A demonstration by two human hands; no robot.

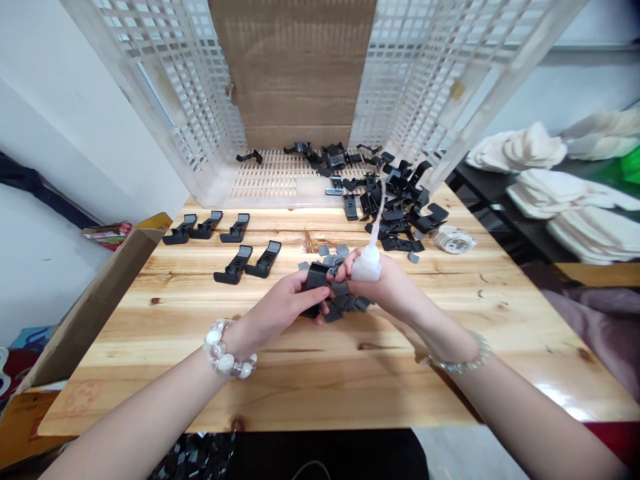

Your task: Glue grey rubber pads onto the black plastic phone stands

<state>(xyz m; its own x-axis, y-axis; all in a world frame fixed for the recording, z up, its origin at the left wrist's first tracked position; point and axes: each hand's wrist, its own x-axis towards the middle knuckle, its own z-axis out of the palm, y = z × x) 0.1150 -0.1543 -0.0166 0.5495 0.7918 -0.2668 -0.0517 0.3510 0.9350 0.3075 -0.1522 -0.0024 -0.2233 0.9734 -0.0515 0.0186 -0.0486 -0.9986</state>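
Observation:
My left hand (287,300) is closed around a black plastic bracket (317,276), held low over the table. My right hand (393,285) grips a small white squeeze bottle (367,265) whose thin, long nozzle points up and away from me. The fingertips of that hand come close to the bracket, by a small grey pad; whether they pinch it I cannot tell. Under and around both hands lies a pile of flat grey pads (336,312). To the left, several black brackets (235,265) with grey pads on their upper ends lie in two rows.
A white plastic crate (260,200) lies on its side at the back, with cardboard (300,73) inside. Loose black brackets (395,200) spill from it onto the wooden table (310,373). A roll of clear tape (453,240) sits at right, and stacked white cloth items (555,193) lie beyond.

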